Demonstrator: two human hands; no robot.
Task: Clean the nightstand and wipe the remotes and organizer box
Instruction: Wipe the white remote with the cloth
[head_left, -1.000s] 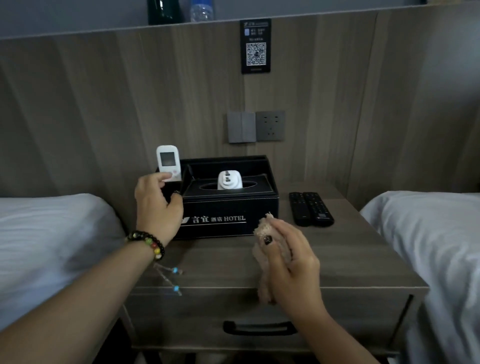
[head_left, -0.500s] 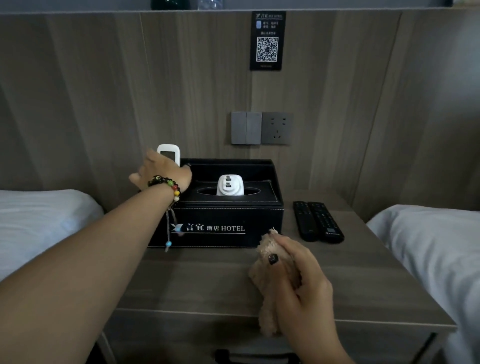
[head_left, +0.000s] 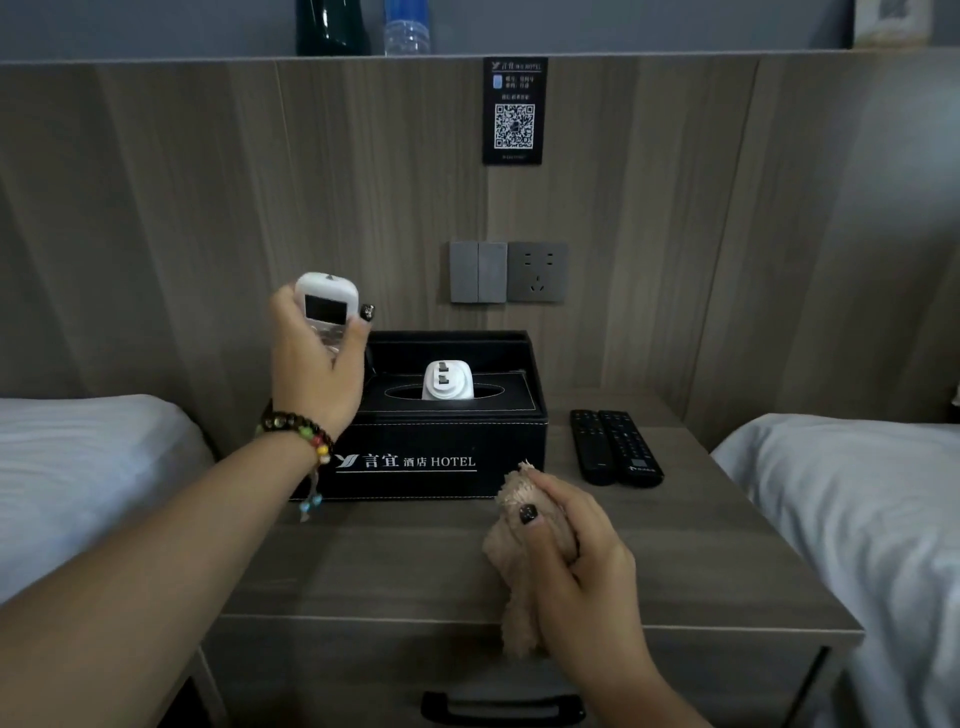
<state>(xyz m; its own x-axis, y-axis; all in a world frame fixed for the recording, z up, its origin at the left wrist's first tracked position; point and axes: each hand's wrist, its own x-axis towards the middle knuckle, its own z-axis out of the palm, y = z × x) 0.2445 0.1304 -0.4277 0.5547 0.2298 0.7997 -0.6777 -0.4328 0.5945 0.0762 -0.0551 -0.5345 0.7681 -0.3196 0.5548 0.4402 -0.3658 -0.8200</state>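
Note:
My left hand (head_left: 317, 374) grips a white remote (head_left: 326, 304) with a small dark screen and holds it up above the left end of the black organizer box (head_left: 441, 457). The box stands at the back left of the wooden nightstand (head_left: 675, 561) and has a white plug adapter (head_left: 448, 382) sitting in its oval slot. Two black remotes (head_left: 615, 447) lie side by side on the nightstand, right of the box. My right hand (head_left: 582, 566) clutches a beige fuzzy cloth (head_left: 514, 566) near the nightstand's front edge.
White beds flank the nightstand, one on the left (head_left: 78, 467) and one on the right (head_left: 857, 519). A switch and socket panel (head_left: 508, 271) and a QR sign (head_left: 513, 110) are on the wood wall. Bottles (head_left: 363, 26) stand on the ledge above. A drawer handle (head_left: 501, 706) is below.
My left hand has lifted the white remote up out of the box's left side and turned its screen toward me. My right hand with the cloth has stayed in place.

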